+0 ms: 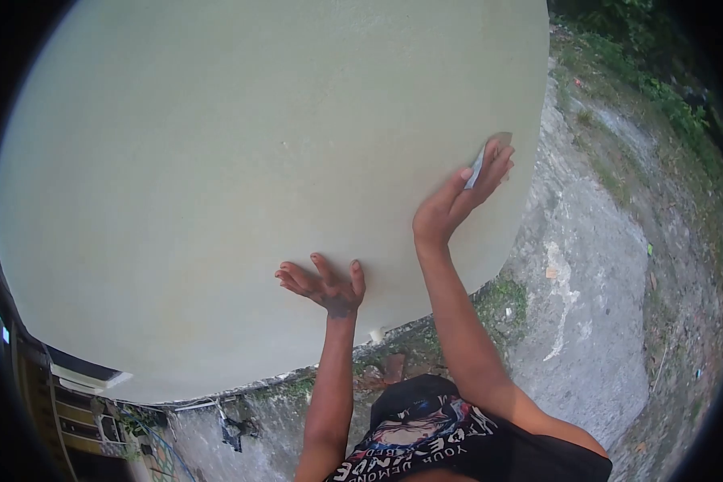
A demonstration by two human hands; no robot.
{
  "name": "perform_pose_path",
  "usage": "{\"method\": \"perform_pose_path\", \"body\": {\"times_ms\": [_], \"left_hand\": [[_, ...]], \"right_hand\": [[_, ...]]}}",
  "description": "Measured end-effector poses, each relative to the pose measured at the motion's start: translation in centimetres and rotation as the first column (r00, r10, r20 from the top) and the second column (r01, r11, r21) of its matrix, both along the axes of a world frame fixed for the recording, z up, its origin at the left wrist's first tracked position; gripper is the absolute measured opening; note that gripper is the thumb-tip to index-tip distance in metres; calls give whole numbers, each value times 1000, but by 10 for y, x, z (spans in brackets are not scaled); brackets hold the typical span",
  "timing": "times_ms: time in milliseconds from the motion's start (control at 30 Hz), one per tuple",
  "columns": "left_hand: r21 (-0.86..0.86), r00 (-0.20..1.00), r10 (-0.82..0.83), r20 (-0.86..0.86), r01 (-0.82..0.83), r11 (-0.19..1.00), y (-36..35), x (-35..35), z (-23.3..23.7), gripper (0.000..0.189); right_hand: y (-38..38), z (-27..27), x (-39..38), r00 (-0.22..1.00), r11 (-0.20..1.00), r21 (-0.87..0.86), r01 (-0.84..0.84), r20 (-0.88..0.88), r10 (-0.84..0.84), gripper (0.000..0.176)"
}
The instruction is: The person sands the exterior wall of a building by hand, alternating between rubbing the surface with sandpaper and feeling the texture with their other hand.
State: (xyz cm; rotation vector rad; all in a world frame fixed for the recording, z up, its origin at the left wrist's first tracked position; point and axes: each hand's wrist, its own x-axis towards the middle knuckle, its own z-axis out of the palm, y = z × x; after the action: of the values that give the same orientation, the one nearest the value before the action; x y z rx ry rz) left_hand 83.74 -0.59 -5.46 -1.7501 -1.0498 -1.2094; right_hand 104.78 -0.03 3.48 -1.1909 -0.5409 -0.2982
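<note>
A broad, pale grey-green wall fills most of the head view, with faint blotches on its smooth surface. My right hand reaches up near the wall's right edge, its fingers pressing a thin folded sheet of sandpaper flat to the surface. The sheet's pale side shows between thumb and fingers, and a brownish corner sticks out past the fingertips. Lower and to the left, my left hand rests against the wall with its fingers spread, holding nothing.
Rough concrete ground runs along the right, with green plants beyond it. A short white pipe stub juts from the wall's bottom edge. Below lie a reddish brick piece and a dark cloth. A window ledge is at lower left.
</note>
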Motion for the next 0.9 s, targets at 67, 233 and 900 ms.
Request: {"method": "perform_pose_path", "body": {"times_ms": [67, 233, 900], "left_hand": [[-5, 999, -36, -17, 36, 999, 0, -20, -8, 79], [-2, 999, 54, -3, -54, 999, -1, -110, -8, 72], [58, 950, 246, 192, -261, 964, 11, -246, -51, 73]], "right_hand": [[-2, 28, -35, 985, 999, 11, -44, 168, 41, 56], [-8, 10, -167, 808, 983, -116, -143, 560, 183, 64], [-2, 8, -315, 291, 998, -67, -8, 954, 66, 60]]}}
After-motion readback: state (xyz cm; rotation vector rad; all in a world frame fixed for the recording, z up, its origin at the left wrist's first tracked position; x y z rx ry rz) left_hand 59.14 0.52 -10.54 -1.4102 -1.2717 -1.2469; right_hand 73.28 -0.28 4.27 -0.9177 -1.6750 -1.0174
